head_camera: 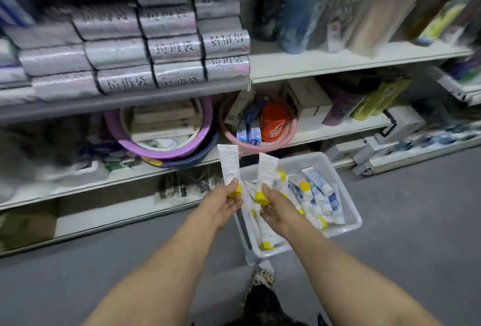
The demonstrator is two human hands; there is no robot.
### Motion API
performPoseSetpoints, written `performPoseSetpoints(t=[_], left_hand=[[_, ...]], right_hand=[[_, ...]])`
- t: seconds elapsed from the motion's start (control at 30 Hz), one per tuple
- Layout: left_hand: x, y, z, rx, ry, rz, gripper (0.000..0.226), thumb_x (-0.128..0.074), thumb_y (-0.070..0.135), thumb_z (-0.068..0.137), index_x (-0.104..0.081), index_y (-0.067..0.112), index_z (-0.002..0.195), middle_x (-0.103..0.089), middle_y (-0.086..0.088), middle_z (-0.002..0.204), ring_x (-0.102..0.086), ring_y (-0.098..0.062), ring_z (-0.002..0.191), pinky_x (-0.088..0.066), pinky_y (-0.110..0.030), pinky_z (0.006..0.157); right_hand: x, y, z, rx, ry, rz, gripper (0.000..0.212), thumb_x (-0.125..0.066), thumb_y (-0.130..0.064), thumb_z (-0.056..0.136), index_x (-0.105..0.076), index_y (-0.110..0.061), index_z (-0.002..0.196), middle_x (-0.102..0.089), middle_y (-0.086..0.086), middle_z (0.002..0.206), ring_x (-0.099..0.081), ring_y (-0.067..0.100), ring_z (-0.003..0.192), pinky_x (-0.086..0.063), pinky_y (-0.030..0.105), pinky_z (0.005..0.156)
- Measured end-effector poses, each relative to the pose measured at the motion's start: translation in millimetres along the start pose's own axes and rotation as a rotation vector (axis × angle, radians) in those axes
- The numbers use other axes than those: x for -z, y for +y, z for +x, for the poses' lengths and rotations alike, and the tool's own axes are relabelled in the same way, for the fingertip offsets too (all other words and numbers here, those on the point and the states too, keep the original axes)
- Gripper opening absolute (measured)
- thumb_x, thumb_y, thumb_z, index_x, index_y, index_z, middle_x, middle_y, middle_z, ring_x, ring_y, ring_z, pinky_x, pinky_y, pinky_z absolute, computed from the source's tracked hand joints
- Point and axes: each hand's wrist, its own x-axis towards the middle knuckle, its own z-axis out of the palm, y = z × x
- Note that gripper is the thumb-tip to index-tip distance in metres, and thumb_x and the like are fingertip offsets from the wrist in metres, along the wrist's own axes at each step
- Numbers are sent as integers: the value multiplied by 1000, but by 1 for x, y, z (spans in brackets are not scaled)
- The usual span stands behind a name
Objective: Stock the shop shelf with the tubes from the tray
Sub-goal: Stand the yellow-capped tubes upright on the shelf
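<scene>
My left hand (226, 202) grips a white tube (229, 163) by its yellow cap, the flat end pointing up. A second white tube (266, 168) with a yellow cap stands upright in my right hand (276, 208). Both hands hover over the left part of a clear plastic tray (348, 211) on the floor. Several more white and blue tubes (315, 195) with yellow or white caps lie inside it. Just beyond the tubes, a pink basin (292, 134) on the middle shelf holds boxed toothpaste and an orange cup.
A purple basin (201, 140) with flat boxes sits left of the pink one. Stacked silver bag rolls (166, 49) fill the upper shelf. White boxes (307, 101) stand right of the pink basin. The grey floor (416, 221) spreads around the tray.
</scene>
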Motion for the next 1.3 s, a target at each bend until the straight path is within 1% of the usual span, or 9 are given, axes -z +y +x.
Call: performPoseSetpoints(t=[0.1,0.2,0.3,0.63,0.7,0.83,0.93,1.07,1.3], left_hand=[[54,34,-49,-153,-43,28,8,-64,15,92,-62,10,99,-66,-3,71,-59,-13,61,-57,-26,58],[108,74,-100,-321,-66,75,23,-66,17,91,-59,11,112,-66,-6,89,-60,-14,69,-57,-25,62],[154,115,-156,-496,-68,94,27,-67,16,90,-57,11,115,-66,-7,92,-60,-14,71,-56,-25,63],[247,258,-334,-1005,-47,55,38,-62,8,91,-51,21,125,-66,-7,97,-60,-19,73,-53,-30,69],[256,282,-360,-1065,-55,15,35,-63,10,92,-51,20,122,-65,-9,101,-60,-22,78,-52,-34,75],[282,339,-406,-1194,-24,-4,25,-63,21,93,-52,19,115,-66,-10,97,-61,-21,71,-53,-31,66],[303,391,-431,-1286,30,8,26,-64,21,92,-53,17,115,-67,-11,95,-61,-21,68,-55,-32,62],[331,463,-455,-1352,112,65,32,-66,22,91,-53,18,120,-70,-13,101,-63,-23,76,-56,-35,70],[379,607,-480,-1407,199,174,40,-70,27,88,-54,13,123,-70,-14,111,-66,-26,87,-58,-33,76]], right_hand=[[-70,9,-35,104,-113,27,13,-62,-29,94,-60,-18,102,-63,-1,77,-57,11,66,-42,24,61],[-144,15,-72,191,-224,48,20,-66,-27,89,-61,-17,106,-65,2,80,-59,13,65,-46,23,58],[-215,16,-113,234,-342,88,9,-63,-23,93,-59,-19,99,-64,2,82,-58,13,66,-46,21,51],[-412,-27,-242,423,-770,80,9,-61,-13,92,-60,-15,101,-68,1,78,-63,11,66,-52,19,55],[-443,-38,-261,455,-832,67,8,-60,-12,92,-60,-13,100,-68,3,82,-62,13,71,-53,19,57],[-518,-58,-293,517,-925,37,13,-62,-12,92,-59,-12,104,-68,4,86,-63,15,76,-53,22,67],[-582,-76,-311,568,-1008,6,11,-63,-11,90,-60,-13,101,-69,3,81,-65,15,74,-54,21,63],[-661,-94,-324,590,-1083,-5,17,-66,-9,89,-59,-12,104,-69,6,90,-70,14,71,-54,21,56],[-799,-142,-330,680,-1116,-88,27,-71,-8,86,-62,-7,112,-72,8,95,-71,18,79,-55,31,75]])
